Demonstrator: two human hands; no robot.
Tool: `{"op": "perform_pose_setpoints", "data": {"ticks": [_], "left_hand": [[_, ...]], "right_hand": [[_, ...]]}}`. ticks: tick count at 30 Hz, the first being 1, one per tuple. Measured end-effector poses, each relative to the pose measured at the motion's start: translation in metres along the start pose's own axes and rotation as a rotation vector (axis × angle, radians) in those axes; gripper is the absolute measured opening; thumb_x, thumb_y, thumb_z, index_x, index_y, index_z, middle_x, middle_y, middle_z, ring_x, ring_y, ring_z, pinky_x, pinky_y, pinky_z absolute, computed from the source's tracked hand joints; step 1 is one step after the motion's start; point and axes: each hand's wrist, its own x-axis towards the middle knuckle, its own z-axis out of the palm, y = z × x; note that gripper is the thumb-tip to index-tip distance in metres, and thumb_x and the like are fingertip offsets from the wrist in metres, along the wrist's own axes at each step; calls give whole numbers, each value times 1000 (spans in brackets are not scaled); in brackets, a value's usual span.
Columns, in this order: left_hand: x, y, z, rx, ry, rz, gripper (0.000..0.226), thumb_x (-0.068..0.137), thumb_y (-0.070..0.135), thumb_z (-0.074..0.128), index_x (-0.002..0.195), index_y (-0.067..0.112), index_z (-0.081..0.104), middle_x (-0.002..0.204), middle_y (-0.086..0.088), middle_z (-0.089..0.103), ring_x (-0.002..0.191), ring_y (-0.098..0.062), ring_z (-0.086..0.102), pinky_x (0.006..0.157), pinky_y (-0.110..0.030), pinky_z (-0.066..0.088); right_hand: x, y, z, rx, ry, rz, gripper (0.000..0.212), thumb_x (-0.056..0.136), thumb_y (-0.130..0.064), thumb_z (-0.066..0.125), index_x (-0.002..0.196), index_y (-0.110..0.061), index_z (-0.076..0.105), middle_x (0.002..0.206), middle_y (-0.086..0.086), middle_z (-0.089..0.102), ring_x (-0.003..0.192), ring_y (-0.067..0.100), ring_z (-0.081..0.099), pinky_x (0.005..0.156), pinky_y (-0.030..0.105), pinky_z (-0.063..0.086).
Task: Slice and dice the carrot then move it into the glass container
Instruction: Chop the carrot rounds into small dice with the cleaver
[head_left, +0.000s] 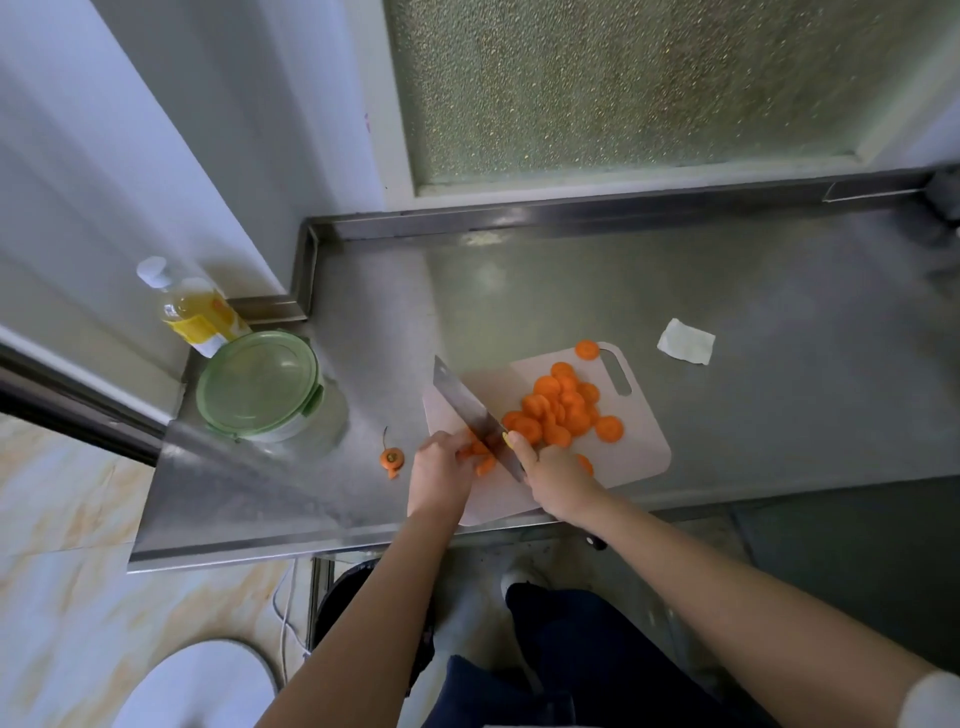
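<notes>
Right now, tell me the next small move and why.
Probably press the knife down through the pieces held by the left hand: the right hand holds the blade right beside them, and the rounds on the board are not yet diced.

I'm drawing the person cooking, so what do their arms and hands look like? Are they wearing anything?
The left forearm and right forearm are bare: no watch or bracelets show. The left hand and right hand wear no gloves. A fingernail on the right hand looks painted yellow. A white sleeve shows high on the right arm.
</notes>
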Motion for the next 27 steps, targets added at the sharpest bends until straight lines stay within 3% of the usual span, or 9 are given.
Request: {"op": "perform_pose_setpoints", "data": {"ticks": [2,4,9,12,16,19,21,24,27], "left_hand": [[-3,-2,-1,-14,-7,16,18,85,7,57,92,14,72,91,-8,61,81,-19,52,66,-15,31],[-5,-4,-1,-57,19,17,24,85,6,59,101,17,73,94,-6,64,81,-15,51,70,-12,33],[-8,-8,3,-68,69,36,22,83,6,62,101,13,74,95,-11,67,85,-23,57,72,-19,37],[-10,-7,5,-35,82,28,18,82,5,61,94,8,74,90,-13,67,82,-26,57,69,-23,38],[-10,-8,9,-9,95,8,12,80,2,60,84,2,72,85,-16,66,79,-29,58,66,-27,39],[-9,-10,13,12,97,13,14,81,3,60,86,1,73,89,-17,67,81,-32,59,71,-34,48],[-9,-11,15,8,103,18,14,81,4,61,86,2,74,89,-18,66,81,-32,59,73,-37,49],[-8,-13,18,22,114,6,15,83,7,60,87,3,74,89,-16,66,78,-30,59,71,-33,49],[-7,-14,20,34,120,-5,15,84,8,60,84,3,74,86,-15,65,74,-28,59,65,-24,42]], "right_hand": [[2,0,3,30,8,-16,56,102,-43,26,90,-2,62,70,15,58,66,24,50,47,23,29],[4,-2,4,54,55,-48,64,97,-57,27,58,-11,47,53,6,47,54,23,47,51,29,33],[-7,-8,1,-46,42,-97,54,89,-70,26,63,-28,48,70,0,51,65,18,47,62,29,37],[-14,-10,-1,-81,6,-60,62,99,-56,24,56,-16,44,54,4,45,48,17,41,53,29,38],[-19,-10,-1,-111,-4,-43,44,105,-34,17,88,-25,57,64,9,50,52,16,49,72,34,49],[-15,-6,5,-184,-13,-74,58,103,-44,19,65,-12,50,60,7,45,39,-4,51,69,22,50],[-14,-7,7,-238,-27,-101,59,103,-44,20,67,-11,51,59,3,41,38,7,48,50,15,42],[-19,-12,5,-281,-75,-117,49,104,-34,23,99,-6,63,76,14,58,60,20,51,67,32,45],[-18,-16,3,-197,-41,-70,48,105,-16,23,150,-3,15,116,24,57,86,26,53,64,30,34]]}}
